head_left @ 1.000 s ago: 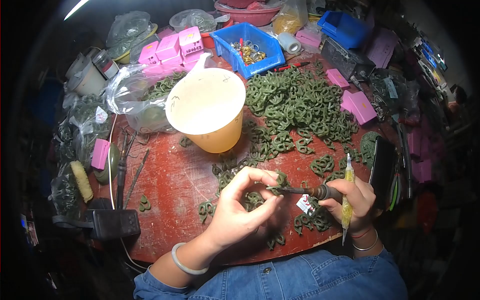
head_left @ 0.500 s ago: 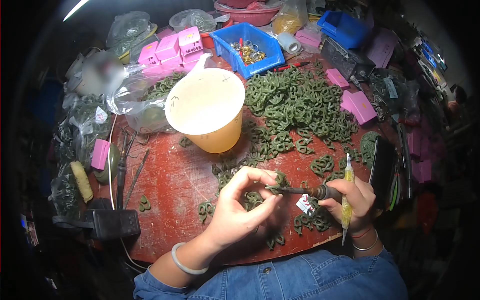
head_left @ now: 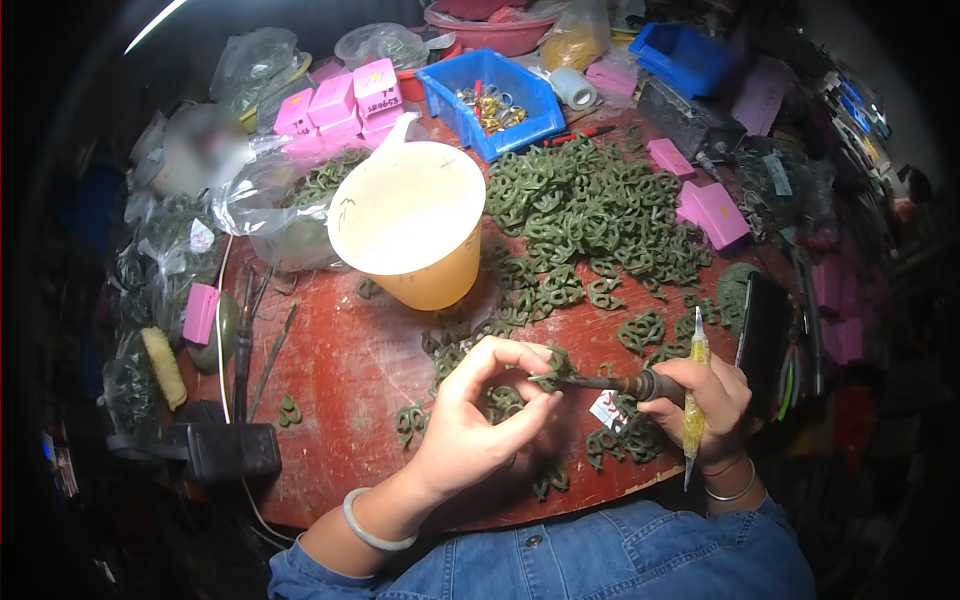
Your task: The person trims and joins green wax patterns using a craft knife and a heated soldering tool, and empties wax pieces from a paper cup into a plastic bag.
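Note:
Between the thumb and fingertips of my left hand is a small green wax piece. My right hand grips a soldering iron with a dark handle, its thin tip pointing left and meeting the green piece. A slim tool with a yellow glittery handle and pointed ends stands tucked between the right fingers. Several more looped green pieces lie beneath and beside both hands. A white paper label with red marks rests among them.
A large heap of green pieces covers the table's back right. Near the middle stands a yellow bucket. Behind it are a blue bin with metal parts and stacked pink blocks. A black adapter sits left, with a white cord.
The view has shifted very slightly. Both hands keep nearly the same pose, with the iron's tip still at the green piece.

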`<state>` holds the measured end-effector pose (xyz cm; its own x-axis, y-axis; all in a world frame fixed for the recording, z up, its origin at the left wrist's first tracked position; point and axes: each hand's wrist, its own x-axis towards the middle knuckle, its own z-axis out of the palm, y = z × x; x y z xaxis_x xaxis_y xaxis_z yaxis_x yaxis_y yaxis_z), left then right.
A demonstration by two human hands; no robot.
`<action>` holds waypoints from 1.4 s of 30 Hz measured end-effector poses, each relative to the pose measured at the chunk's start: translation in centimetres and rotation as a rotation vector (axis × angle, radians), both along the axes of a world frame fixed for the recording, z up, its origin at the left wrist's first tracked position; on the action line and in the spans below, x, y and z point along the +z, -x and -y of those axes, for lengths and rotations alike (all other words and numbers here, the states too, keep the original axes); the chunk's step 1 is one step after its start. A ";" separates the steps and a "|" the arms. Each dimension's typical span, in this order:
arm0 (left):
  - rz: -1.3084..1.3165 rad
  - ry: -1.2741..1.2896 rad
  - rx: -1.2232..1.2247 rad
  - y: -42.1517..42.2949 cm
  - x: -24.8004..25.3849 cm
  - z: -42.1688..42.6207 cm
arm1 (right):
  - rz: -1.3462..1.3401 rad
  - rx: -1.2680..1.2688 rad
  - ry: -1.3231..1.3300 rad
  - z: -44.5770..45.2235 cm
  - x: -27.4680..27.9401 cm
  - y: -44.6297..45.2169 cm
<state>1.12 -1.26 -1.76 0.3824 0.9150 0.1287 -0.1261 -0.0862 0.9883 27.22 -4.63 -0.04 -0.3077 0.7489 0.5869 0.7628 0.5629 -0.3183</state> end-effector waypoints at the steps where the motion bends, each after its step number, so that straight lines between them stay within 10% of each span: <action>1: -0.011 -0.005 0.003 0.0 0.0 0.0 | -0.021 -0.015 0.005 0.1 0.1 -0.1; 8: 0.036 0.161 0.025 -0.2 0.4 0.3 | -0.003 -0.410 -0.240 -1.8 3.4 -4.4; 18: -0.054 0.176 0.055 -0.2 0.8 0.6 | 0.103 -0.796 0.056 -7.3 -0.8 -20.2; 27: -0.093 -0.024 0.081 -0.2 0.3 0.3 | 0.204 -0.681 -0.103 -6.4 2.1 -15.7; 35: -0.107 -0.074 0.107 -0.1 0.1 0.3 | -0.636 0.317 0.420 -3.5 4.6 0.8; 42: -0.013 0.125 0.064 0.1 0.9 0.2 | -0.628 0.360 0.425 -3.3 2.0 4.1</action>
<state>1.01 -1.42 -0.89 0.3238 0.9461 0.0081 -0.1119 0.0298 0.9933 23.16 -1.31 1.94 -0.2806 0.8634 0.4192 0.1699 0.4746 -0.8637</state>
